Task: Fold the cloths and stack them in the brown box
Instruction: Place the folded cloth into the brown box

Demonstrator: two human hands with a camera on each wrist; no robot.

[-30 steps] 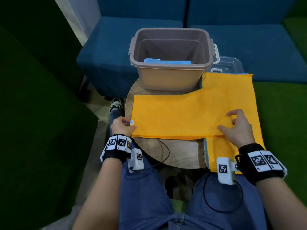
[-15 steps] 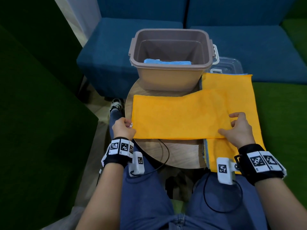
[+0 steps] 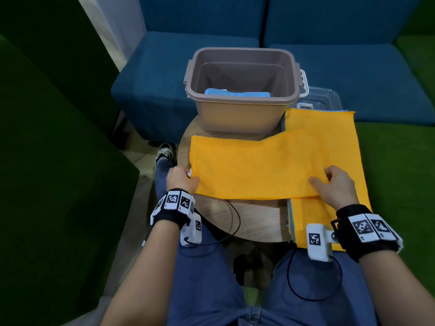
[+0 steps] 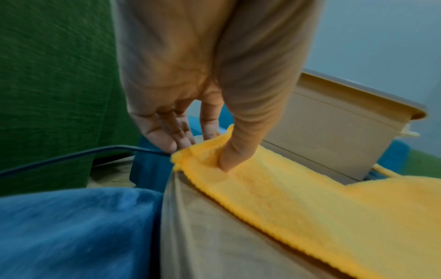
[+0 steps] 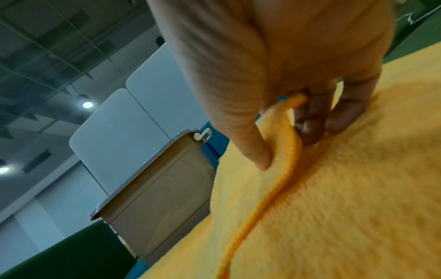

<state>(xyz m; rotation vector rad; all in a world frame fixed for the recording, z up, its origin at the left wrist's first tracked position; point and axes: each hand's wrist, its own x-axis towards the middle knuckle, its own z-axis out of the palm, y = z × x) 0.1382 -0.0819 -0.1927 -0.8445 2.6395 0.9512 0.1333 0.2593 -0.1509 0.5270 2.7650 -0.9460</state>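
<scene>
left hand (image 3: 182, 181) pinches folded orange cloth (image 3: 256, 170) near corner; right hand (image 3: 337, 188) pinches its other end; brown box (image 3: 242, 90) behind

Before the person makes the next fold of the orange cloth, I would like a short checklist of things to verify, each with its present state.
1. Left hand pinches the near left corner of the folded orange cloth: ok.
2. Right hand pinches the cloth's near right end, thumb on top: ok.
3. Cloth lies flat between the hands: ok.
4. Its right end overlaps the orange cloth pile underneath; only one cloth gripped: cannot tell.
5. Brown box open, with room above the blue cloth inside: ok.
6. Round table has bare space for folding: ok.
</scene>
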